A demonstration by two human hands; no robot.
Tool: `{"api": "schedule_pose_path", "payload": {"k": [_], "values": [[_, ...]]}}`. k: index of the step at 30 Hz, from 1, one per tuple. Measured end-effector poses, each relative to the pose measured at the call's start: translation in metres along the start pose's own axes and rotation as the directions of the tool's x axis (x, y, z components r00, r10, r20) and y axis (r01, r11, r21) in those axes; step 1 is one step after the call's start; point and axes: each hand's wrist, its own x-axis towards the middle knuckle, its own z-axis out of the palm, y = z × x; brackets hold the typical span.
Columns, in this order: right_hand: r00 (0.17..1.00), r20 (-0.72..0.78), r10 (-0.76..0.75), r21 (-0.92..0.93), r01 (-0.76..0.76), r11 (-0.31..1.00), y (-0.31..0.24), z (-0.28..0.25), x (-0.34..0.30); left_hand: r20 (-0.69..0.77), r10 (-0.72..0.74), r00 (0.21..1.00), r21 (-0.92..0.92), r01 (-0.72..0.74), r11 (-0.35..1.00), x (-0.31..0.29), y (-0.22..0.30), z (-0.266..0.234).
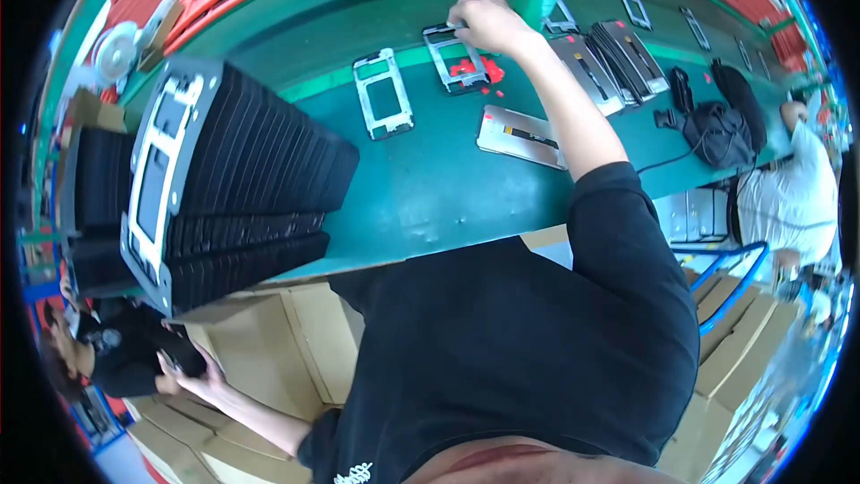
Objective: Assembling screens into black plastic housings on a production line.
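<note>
My right hand (488,25) reaches to the far side of the green table, its curled fingers at the top corner of a phone frame (445,61). This frame lies partly over a patch of small red pieces (475,70). To its left lies another silvery phone frame (383,97), and nearer to me a phone screen panel (520,136) rests flat with its grey back up. My left hand (204,378) is low at the left, off the table, its fingers closed around a thin dark piece too small to make out.
A tall stack of black trays (260,143) with a metal frame on its end fills the table's left. More screen panels (614,63) lie at the right, near a black bag (717,130). Cardboard boxes (260,350) stand below. Other people (788,197) are at both sides.
</note>
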Motion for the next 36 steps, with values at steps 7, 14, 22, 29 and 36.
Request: {"api": "schedule_pose_path", "payload": {"k": [7, 14, 22, 29, 36], "values": [[0.995, 0.048, -0.083, 0.832, 0.006, 0.554, -0.102, -0.08, -0.127, 0.048, 0.123, 0.991, 0.118, -0.128, 0.985, -0.059, -0.025, 0.031], [0.812, -0.35, -0.467, 0.932, 0.252, -0.261, -0.261, -0.062, -0.154, 0.289, -0.384, 0.877, 0.371, 0.267, 0.89, -0.207, -0.172, 0.125], [0.976, -0.181, -0.118, 0.809, 0.08, -0.583, -0.161, -0.063, -0.196, 0.656, -0.749, -0.094, 0.64, 0.595, 0.486, -0.239, -0.289, 0.339], [0.828, -0.086, 0.554, 0.602, 0.487, -0.633, -0.103, -0.06, -0.256, 0.37, -0.84, -0.397, 0.737, 0.676, 0.005, -0.275, -0.382, 0.383], [0.504, 0.119, 0.855, 0.888, 0.332, -0.319, -0.042, -0.066, -0.275, 0.901, -0.434, -0.018, 0.379, -0.455, 0.806, -0.3, -0.445, 0.439]]}}
